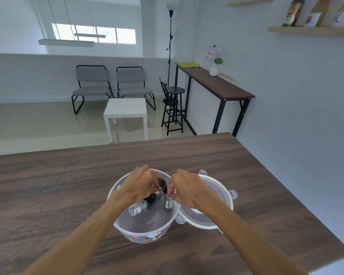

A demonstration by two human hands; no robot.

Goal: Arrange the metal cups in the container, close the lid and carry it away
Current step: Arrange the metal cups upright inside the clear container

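Container (pixel 145 233): clear plastic bowl on worktop (pixel 48 185); light, slightly flexible; lift by rim. Metal cups: one (pixel 168 201) upright inside it, pinched at the lip by right hand (pixel 187 189); another (pixel 161 182) under left hand (pixel 141 184), grip unclear; judged light, rigid, slick. Lid (pixel 213 215) touching container's right side.

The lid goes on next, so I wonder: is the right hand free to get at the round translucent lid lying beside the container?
Probably not yet: the right hand is pinching a small metal cup inside the clear plastic container. The lid lies uncovered just under that forearm.
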